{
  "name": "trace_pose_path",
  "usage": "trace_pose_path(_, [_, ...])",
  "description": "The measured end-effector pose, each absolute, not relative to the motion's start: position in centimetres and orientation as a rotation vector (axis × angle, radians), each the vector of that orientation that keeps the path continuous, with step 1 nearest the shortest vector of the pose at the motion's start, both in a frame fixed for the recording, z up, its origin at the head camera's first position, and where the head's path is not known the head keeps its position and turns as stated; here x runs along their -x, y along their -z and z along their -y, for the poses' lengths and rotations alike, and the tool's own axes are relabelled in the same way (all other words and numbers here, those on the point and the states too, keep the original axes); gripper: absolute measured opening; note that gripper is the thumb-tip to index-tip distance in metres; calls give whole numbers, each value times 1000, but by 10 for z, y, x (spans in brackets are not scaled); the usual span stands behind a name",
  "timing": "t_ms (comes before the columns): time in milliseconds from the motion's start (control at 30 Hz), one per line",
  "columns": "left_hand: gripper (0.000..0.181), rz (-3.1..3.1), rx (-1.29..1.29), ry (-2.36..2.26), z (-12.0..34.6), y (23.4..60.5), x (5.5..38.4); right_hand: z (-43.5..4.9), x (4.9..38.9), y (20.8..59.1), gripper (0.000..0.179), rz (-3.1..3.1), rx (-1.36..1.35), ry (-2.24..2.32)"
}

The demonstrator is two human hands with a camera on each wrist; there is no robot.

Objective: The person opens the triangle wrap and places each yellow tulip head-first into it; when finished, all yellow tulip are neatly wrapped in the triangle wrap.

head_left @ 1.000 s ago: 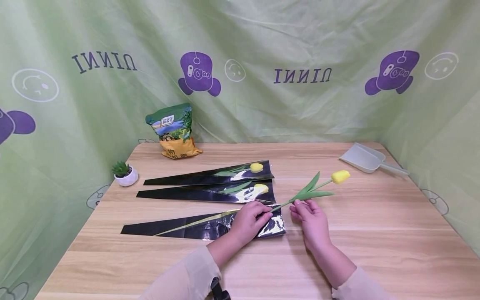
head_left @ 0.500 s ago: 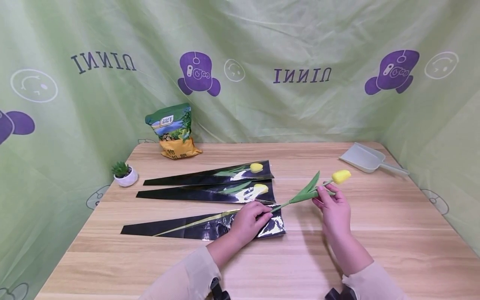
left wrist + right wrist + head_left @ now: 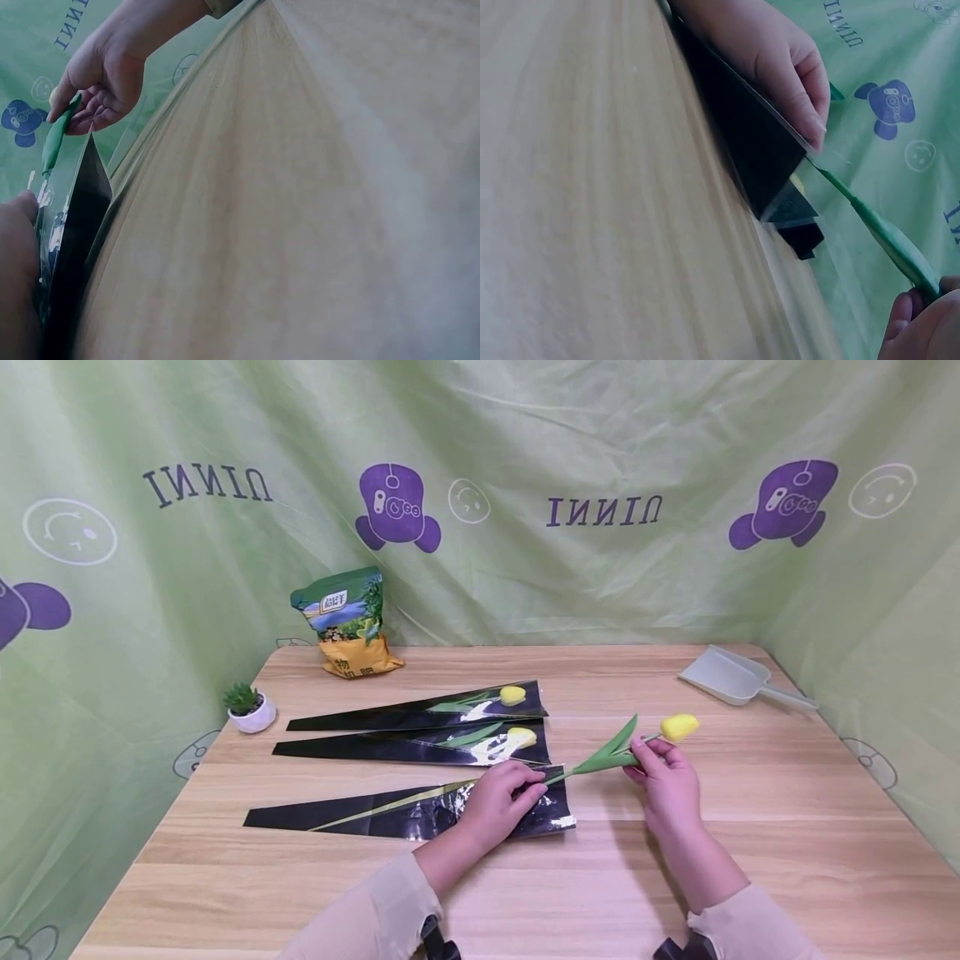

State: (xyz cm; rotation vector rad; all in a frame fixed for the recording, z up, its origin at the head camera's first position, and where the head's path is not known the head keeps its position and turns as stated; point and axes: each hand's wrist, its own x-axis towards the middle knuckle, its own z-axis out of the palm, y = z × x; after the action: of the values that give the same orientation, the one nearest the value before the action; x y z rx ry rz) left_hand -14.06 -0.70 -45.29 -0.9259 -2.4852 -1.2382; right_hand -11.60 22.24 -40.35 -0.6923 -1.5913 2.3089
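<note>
In the head view my left hand (image 3: 495,802) pinches the wide open end of a black-and-clear flower sleeve (image 3: 360,812) that lies nearest me. A yellow tulip (image 3: 679,727) with green leaves slants up to the right, its lower stem running into that end by the left fingertips. Just under the bloom, my right hand (image 3: 672,781) pinches the stem and a leaf. The right wrist view has the sleeve's mouth lifted off the table, with the tulip's stem (image 3: 836,185) at its edge. How deep the stem reaches is hidden.
Two sleeves, the upper one (image 3: 375,718) and the lower one (image 3: 360,750), each with a yellow tulip, lie behind. A potted succulent (image 3: 252,712) stands left, a fertilizer bag (image 3: 348,622) at the back, and a grey dustpan (image 3: 723,677) back right. Green curtain surrounds the wooden table (image 3: 787,835).
My right hand has moved up from the lower leaves to just below the bloom and grips there. The tulip has shifted slightly down and left. My left hand has stayed in place.
</note>
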Motion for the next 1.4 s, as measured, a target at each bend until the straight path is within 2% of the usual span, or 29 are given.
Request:
trace_pose_path(467, [19, 2467, 910, 1271, 6, 450, 142, -209, 111, 410, 16, 1477, 689, -2481])
trace_pose_path(700, [19, 2473, 904, 1271, 7, 450, 141, -211, 111, 404, 58, 1347, 682, -2522])
trace_pose_path(900, [19, 2471, 910, 1281, 6, 450, 141, -220, 108, 402, 71, 1361, 613, -2483])
trace_pose_path(967, [19, 2471, 915, 1279, 6, 450, 141, -227, 107, 403, 68, 1358, 560, -2515])
trace_pose_path(1167, [19, 2473, 917, 1269, 7, 451, 140, -250, 104, 408, 40, 1523, 357, -2566])
trace_pose_path(1400, [19, 2472, 928, 1256, 8, 452, 140, -274, 105, 410, 34, 1688, 185, -2519])
